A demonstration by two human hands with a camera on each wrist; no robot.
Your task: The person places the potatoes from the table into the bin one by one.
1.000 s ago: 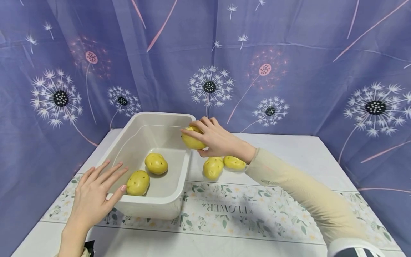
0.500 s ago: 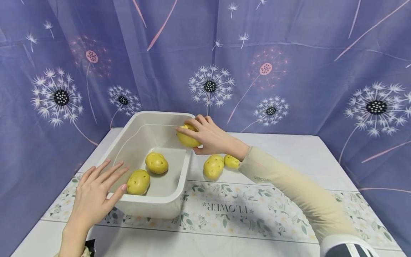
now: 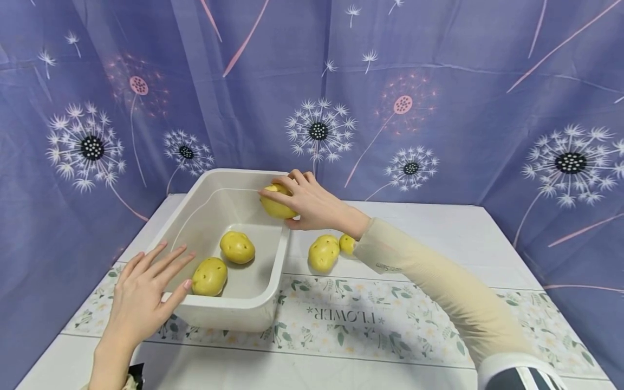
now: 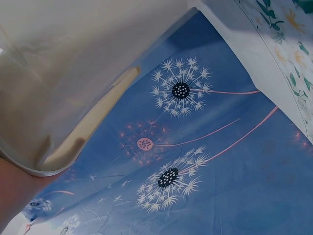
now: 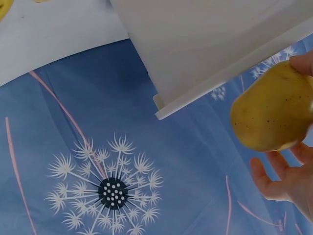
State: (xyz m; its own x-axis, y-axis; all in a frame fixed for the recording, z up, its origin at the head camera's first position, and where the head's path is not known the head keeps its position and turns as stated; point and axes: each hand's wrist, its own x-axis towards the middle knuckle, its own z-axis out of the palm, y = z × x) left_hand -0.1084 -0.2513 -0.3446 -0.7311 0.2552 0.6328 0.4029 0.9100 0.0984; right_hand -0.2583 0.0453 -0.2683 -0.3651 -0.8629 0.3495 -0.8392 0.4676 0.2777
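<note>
The right hand (image 3: 317, 203) grips a yellow potato (image 3: 277, 202) over the back right rim of a pale grey bin (image 3: 280, 271). In the right wrist view, fingers and thumb hold that potato (image 5: 271, 110) beside the bin (image 5: 195, 44). Inside the bin lie two more yellow potatoes, one (image 3: 237, 247) near the middle and one (image 3: 209, 277) near the front. With fingers spread, the left hand (image 3: 141, 303) is at the bin's front left rim and holds nothing; whether it touches the rim is unclear. The left wrist view shows the bin's side (image 4: 54, 63) and a bit of skin.
Right of the bin, two potatoes lie on the white table (image 3: 414, 222): one (image 3: 324, 253) in full view, the other (image 3: 346, 244) partly behind the right sleeve. A floral strip (image 3: 390, 325) crosses the table. Purple curtains (image 3: 253, 119) with dandelion prints stand behind and at both sides.
The right hand has moved left with its potato, from beside the bin's right rim to over it. The right sleeve now covers more of the far right potato. The left hand has stayed still.
</note>
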